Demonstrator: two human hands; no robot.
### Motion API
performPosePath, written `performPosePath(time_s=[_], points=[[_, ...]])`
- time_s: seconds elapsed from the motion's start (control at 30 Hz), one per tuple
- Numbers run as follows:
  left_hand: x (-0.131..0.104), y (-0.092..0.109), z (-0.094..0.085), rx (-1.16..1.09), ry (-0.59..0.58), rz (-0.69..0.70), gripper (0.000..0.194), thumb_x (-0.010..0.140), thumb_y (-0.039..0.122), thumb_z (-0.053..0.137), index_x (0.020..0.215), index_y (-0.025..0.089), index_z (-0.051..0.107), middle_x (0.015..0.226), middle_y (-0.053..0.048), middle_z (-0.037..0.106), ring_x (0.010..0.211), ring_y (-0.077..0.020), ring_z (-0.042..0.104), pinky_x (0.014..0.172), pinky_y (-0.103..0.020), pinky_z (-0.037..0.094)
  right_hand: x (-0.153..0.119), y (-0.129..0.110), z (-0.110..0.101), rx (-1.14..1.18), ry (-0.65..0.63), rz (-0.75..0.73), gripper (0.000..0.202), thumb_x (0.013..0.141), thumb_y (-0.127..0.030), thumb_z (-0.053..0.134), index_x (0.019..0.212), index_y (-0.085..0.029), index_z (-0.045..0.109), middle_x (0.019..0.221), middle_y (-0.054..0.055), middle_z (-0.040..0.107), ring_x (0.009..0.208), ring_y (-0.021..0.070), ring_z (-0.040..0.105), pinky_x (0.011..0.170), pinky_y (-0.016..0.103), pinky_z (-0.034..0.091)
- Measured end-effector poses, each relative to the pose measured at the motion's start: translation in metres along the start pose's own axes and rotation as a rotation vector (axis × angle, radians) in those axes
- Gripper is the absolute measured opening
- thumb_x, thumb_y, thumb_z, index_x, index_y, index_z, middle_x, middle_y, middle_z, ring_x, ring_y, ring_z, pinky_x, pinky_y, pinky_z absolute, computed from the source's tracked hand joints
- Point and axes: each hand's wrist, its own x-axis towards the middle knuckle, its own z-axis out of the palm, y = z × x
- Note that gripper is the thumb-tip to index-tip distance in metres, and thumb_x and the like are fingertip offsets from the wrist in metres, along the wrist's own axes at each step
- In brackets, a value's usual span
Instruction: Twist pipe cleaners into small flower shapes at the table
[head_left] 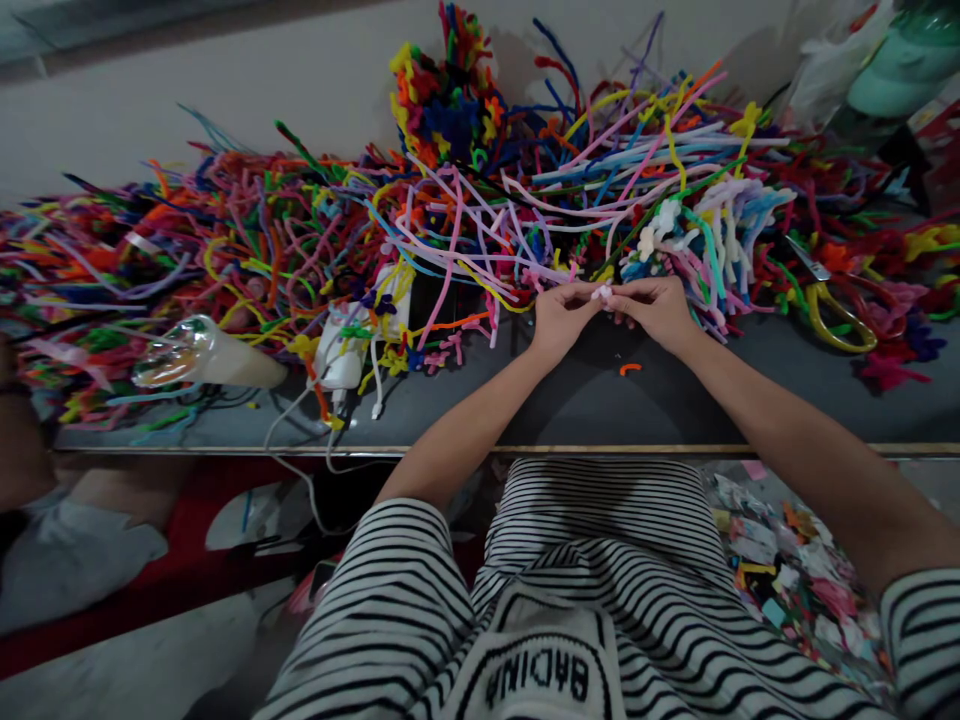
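Both hands meet above the grey table, just in front of the heap of fuzzy stems. A small pale pink pipe cleaner [602,293], bent into a knotted shape, is pinched between the fingertips. My left hand [561,318] grips it from the left with thumb and forefinger. From the other side my right hand [660,308] closes on the same piece. Its exact shape is partly covered by the fingers. Below the hands, a short orange pipe cleaner scrap [630,369] lies on the table [570,410].
A long pile of colourful pipe cleaners [247,230] runs along the wall. Yellow-handled scissors [836,310] rest at the right. A lidded plastic cup [232,355] lies at the left, near a white charger [341,355] with cables. Another person's leg [75,540] shows at lower left.
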Motion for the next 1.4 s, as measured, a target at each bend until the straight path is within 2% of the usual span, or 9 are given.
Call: performPosePath(time_s=[0.23, 0.4, 0.57, 0.77, 0.93, 1.07, 1.23, 1.4], points=[[0.005, -0.001, 0.0, 0.009, 0.012, 0.003, 0.038, 0.07, 0.049, 0.091, 0.091, 0.019, 0.082, 0.088, -0.004, 0.082, 0.079, -0.0149, 0.074, 0.076, -0.028, 0.061, 0.001, 0.004, -0.001, -0.058, 0.023, -0.004, 0.045, 0.068, -0.058, 0.091, 0.088, -0.02, 0.081, 0.072, 0.004, 0.075, 0.051, 0.0123, 0.06, 0.043, 0.026, 0.044], [0.008, -0.003, -0.001, 0.085, 0.086, -0.058, 0.038, 0.072, 0.05, 0.089, 0.089, 0.018, 0.076, 0.079, -0.003, 0.077, 0.067, -0.0127, 0.069, 0.061, -0.025, 0.054, 0.003, 0.008, 0.001, -0.048, -0.088, -0.002, 0.056, 0.06, -0.049, 0.097, 0.106, -0.022, 0.077, 0.085, 0.004, 0.077, 0.061, 0.0137, 0.064, 0.046, 0.024, 0.047], [0.003, 0.001, 0.0, 0.145, 0.077, 0.032, 0.031, 0.081, 0.049, 0.082, 0.089, 0.02, 0.078, 0.083, -0.004, 0.078, 0.072, -0.0141, 0.069, 0.071, -0.029, 0.057, 0.001, 0.009, 0.002, -0.049, -0.021, 0.045, 0.046, 0.073, -0.054, 0.089, 0.104, -0.022, 0.077, 0.092, 0.006, 0.078, 0.062, 0.0149, 0.067, 0.044, 0.024, 0.047], [-0.001, 0.011, 0.0, 0.277, 0.05, 0.123, 0.024, 0.088, 0.048, 0.077, 0.09, 0.024, 0.083, 0.087, -0.003, 0.08, 0.078, -0.0174, 0.071, 0.075, -0.031, 0.055, 0.004, 0.015, -0.001, -0.096, 0.007, -0.029, 0.041, 0.081, -0.057, 0.081, 0.106, -0.024, 0.082, 0.089, 0.005, 0.078, 0.063, 0.0162, 0.067, 0.047, 0.027, 0.049], [-0.003, 0.017, 0.0, 0.44, 0.026, 0.22, 0.015, 0.088, 0.04, 0.079, 0.092, 0.027, 0.084, 0.091, -0.003, 0.081, 0.08, -0.0183, 0.072, 0.077, -0.031, 0.054, 0.003, 0.012, 0.001, -0.127, 0.035, -0.083, 0.036, 0.082, -0.055, 0.08, 0.097, -0.023, 0.083, 0.088, 0.006, 0.077, 0.065, 0.0175, 0.066, 0.056, 0.032, 0.056], [-0.002, 0.017, -0.002, 0.497, 0.008, 0.267, 0.018, 0.09, 0.043, 0.077, 0.093, 0.027, 0.083, 0.096, -0.005, 0.082, 0.085, -0.0207, 0.073, 0.085, -0.035, 0.055, 0.001, 0.01, 0.003, -0.152, 0.053, -0.078, 0.04, 0.081, -0.059, 0.08, 0.095, -0.022, 0.082, 0.088, 0.006, 0.078, 0.066, 0.0183, 0.066, 0.059, 0.034, 0.058], [-0.001, 0.015, -0.001, 0.535, 0.004, 0.3, 0.015, 0.089, 0.042, 0.078, 0.089, 0.028, 0.083, 0.097, -0.005, 0.082, 0.097, -0.0239, 0.074, 0.094, -0.039, 0.055, -0.001, 0.013, 0.0, -0.269, 0.078, -0.148, 0.026, 0.088, -0.048, 0.076, 0.094, -0.023, 0.082, 0.087, 0.006, 0.078, 0.068, 0.02, 0.068, 0.067, 0.037, 0.057], [0.0, 0.011, -0.001, 0.553, 0.017, 0.289, 0.015, 0.092, 0.037, 0.074, 0.087, 0.024, 0.081, 0.09, -0.006, 0.08, 0.082, -0.0197, 0.07, 0.084, -0.034, 0.054, -0.002, 0.014, -0.001, -0.335, 0.083, -0.155, 0.02, 0.09, -0.043, 0.074, 0.093, -0.024, 0.081, 0.084, 0.006, 0.078, 0.07, 0.0208, 0.069, 0.067, 0.036, 0.055]])
